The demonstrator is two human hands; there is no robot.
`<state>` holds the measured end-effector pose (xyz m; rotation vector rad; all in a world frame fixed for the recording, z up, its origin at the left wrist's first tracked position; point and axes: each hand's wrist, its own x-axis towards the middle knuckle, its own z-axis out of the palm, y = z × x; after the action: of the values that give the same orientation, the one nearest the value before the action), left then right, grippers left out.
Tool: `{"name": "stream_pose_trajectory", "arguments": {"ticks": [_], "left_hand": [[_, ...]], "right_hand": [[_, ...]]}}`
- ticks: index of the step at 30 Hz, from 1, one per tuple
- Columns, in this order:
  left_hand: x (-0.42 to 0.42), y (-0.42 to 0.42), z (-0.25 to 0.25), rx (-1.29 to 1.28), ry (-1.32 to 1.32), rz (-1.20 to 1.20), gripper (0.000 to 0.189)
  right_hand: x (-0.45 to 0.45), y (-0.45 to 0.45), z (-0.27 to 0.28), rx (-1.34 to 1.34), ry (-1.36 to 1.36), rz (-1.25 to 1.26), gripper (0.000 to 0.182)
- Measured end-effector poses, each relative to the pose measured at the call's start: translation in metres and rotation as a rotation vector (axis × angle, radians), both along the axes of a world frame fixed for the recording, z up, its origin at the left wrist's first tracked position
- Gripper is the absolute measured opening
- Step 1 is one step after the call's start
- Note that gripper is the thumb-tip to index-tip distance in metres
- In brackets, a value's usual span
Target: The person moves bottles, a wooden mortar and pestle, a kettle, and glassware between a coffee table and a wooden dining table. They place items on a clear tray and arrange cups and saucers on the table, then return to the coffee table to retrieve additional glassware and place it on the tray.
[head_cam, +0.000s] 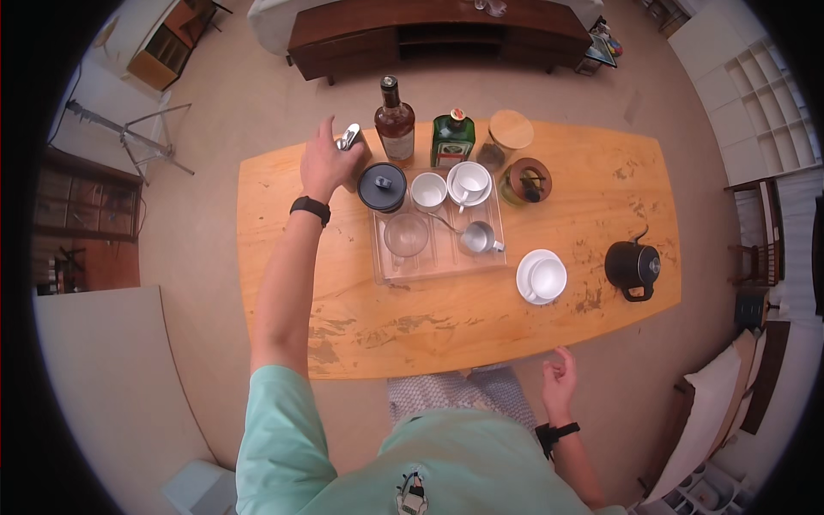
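Note:
My left hand (326,161) is at the far left of the table, against a tall container (361,154) with a shiny metal top (348,136). The thumb lies across the container's near side and one finger points up; whether the grip is closed cannot be told. Just right of it stands a jar with a black lid (382,185). My right hand (559,381) hangs off the table's near edge, fingers loosely curled and apart, holding nothing. Nearest to it on the table is a white cup (548,279) on a white saucer (524,270).
A clear plastic tray (444,269) holds a glass mug (405,235), a metal pitcher (477,237), a spoon (444,223) and white cups. Behind stand an amber liquor bottle (394,125), a green bottle (452,138) and lidded jars (512,131). A black kettle (631,267) stands right.

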<state>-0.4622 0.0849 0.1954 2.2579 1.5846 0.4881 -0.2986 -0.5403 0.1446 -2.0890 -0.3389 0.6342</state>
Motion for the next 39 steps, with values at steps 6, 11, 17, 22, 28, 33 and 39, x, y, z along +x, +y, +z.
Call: {"name": "stream_pose_trajectory", "arguments": {"ticks": [6, 11, 17, 22, 28, 33, 39], "left_hand": [[0.063, 0.029, 0.033, -0.166, -0.529, -0.323, 0.074], [0.078, 0.055, 0.013, -0.329, -0.389, -0.367, 0.041], [0.087, 0.046, 0.022, -0.286, -0.239, -0.329, 0.04], [0.091, 0.032, 0.028, -0.187, -0.198, -0.254, 0.044], [0.091, 0.027, 0.026, -0.18, -0.247, -0.295, 0.045], [0.079, 0.017, 0.034, -0.158, -0.221, -0.284, 0.052], [0.06, -0.095, 0.057, 0.382, -0.386, -0.215, 0.043]], "right_hand": [[-0.003, -0.01, -0.005, 0.017, 0.033, -0.018, 0.042], [-0.007, -0.01, 0.0, 0.083, 0.012, -0.045, 0.042], [-0.01, -0.033, -0.016, 0.037, 0.011, -0.051, 0.041], [-0.005, -0.028, -0.014, 0.031, -0.007, -0.027, 0.039], [0.003, -0.025, -0.012, 0.089, -0.069, -0.026, 0.039], [0.023, -0.029, -0.036, 0.046, 0.088, -0.039, 0.042], [0.087, 0.015, -0.101, 0.063, -0.092, -0.025, 0.057]]}}
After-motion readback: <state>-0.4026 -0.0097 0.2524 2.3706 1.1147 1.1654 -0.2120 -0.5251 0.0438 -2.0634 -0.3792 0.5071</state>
